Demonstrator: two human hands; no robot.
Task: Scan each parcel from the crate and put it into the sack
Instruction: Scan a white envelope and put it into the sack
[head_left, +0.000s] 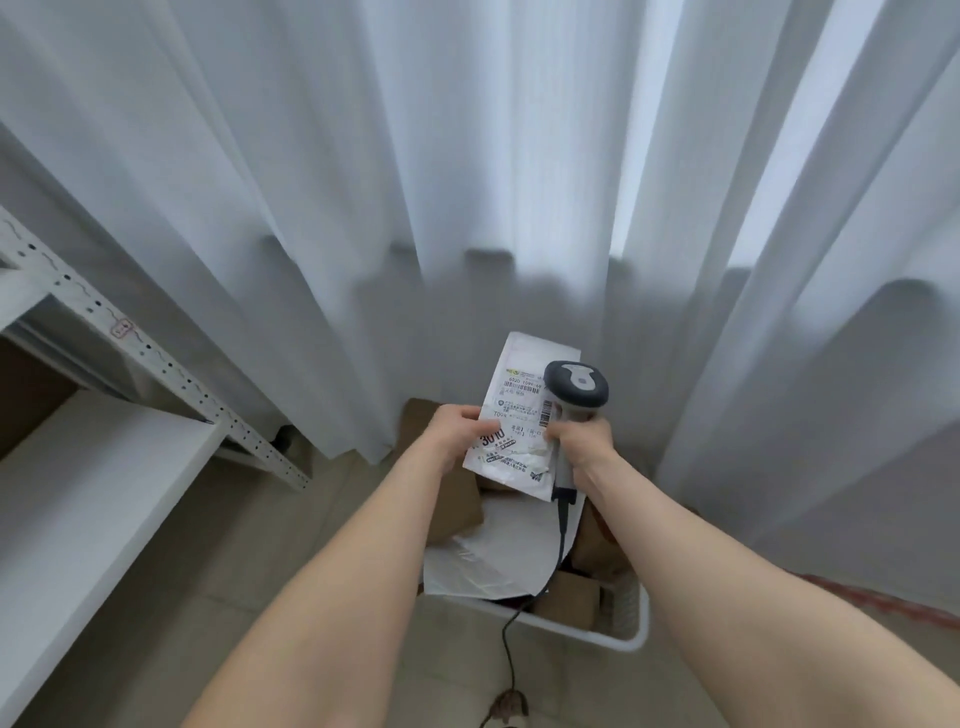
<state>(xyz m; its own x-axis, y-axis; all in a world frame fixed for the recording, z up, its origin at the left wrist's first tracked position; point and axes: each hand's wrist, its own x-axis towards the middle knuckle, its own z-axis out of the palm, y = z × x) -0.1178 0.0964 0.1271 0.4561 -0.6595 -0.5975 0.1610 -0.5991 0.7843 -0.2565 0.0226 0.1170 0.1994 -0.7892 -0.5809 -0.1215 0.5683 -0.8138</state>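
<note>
My left hand (460, 431) pinches the left edge of a white parcel (519, 415), a flat mailer with a printed label and barcodes, held up above the crate. My right hand (582, 441) grips the handle of a grey barcode scanner (576, 387), whose head lies over the parcel's right side. The scanner's dark cable (561, 551) hangs down toward the floor. Below my hands stands a white crate (631, 642) holding brown cardboard parcels (569, 597) and a white plastic mailer (498, 556). No sack is in view.
A white metal shelf rack (83, 467) with a perforated upright stands at the left. White curtains (467, 182) hang behind the crate. Something red (883, 603) lies on the floor at the right. The floor is pale tile.
</note>
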